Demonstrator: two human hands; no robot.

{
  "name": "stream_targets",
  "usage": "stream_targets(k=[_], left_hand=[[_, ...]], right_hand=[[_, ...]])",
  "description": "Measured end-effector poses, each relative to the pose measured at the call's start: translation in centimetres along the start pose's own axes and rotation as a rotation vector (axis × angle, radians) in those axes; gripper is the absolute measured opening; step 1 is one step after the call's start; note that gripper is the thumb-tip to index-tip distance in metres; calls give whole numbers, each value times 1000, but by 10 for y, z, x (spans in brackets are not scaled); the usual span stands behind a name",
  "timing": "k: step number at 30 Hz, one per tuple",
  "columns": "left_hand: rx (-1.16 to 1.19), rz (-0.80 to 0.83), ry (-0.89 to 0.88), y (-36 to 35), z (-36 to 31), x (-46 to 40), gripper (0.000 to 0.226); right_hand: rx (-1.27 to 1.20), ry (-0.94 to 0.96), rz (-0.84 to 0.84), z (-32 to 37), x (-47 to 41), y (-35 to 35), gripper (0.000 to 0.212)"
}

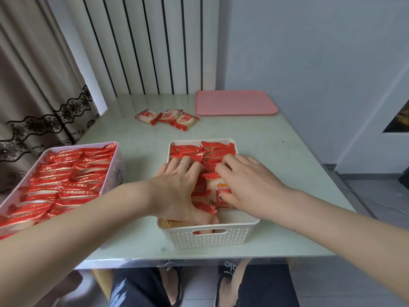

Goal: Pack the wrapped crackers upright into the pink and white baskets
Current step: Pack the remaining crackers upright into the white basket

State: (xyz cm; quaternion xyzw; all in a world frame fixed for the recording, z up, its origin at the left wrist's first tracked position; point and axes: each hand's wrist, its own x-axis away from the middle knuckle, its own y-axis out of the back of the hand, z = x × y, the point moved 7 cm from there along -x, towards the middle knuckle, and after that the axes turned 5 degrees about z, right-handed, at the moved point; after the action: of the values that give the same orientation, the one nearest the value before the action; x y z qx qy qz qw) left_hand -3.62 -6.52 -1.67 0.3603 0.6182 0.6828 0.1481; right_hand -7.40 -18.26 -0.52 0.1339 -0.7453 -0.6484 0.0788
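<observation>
1. Crackers in red-and-clear wrappers already fill the far half of the white woven-plastic basket (212, 238), standing on edge in two rows; the near end of that basket is not yet packed.
2. One wrapped cracker with an orange label (218, 187) sits at the front of the right row, its flat face turned toward the camera and leaning a little, so its long axis runs across the basket.
3. The right hand (247, 185) is the nearer one to it: the thumb presses the cracker's lower face and the other fingers curl over the packets just behind, a loose pinch rather than a closed fist.
4. The left hand (177, 191) lies flat with fingers spread over the left row, a ring showing on one finger, pressing the packets back; it grasps nothing that I can see.
5. Judging from this, the next move is to tip that cracker fully upright against its row.
6. The pink-rimmed basket (119, 156) to the left looks full of upright packets.
7. Three loose wrapped crackers (167, 117) lie flat on the pale green table (287, 173), beside a pink plastic tray (235, 103).
</observation>
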Motion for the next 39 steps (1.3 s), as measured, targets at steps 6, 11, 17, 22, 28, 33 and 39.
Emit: stream_targets(k=[6, 11, 17, 22, 28, 33, 39], left_hand=[[-78, -30, -50, -4, 5, 1, 105], [-188, -2, -57, -12, 6, 9, 109], [-256, -27, -72, -12, 5, 12, 110], [-70, 78, -114, -7, 10, 12, 116], [622, -111, 103, 51, 97, -22, 123], [866, -223, 443, 60, 186, -85, 98], [925, -243, 637, 43, 264, -157, 55]], right_hand=[[267, -20, 199, 13, -8, -24, 84], [215, -8, 318, 11, -12, -26, 99], [102, 9, 357, 8, -9, -25, 107], [-8, 33, 441, 8, -13, -24, 106], [-881, -142, 357, -55, -59, 25, 55], [-1047, -410, 158, -86, -128, 11, 32], [-942, -534, 107, -116, -246, -36, 54]])
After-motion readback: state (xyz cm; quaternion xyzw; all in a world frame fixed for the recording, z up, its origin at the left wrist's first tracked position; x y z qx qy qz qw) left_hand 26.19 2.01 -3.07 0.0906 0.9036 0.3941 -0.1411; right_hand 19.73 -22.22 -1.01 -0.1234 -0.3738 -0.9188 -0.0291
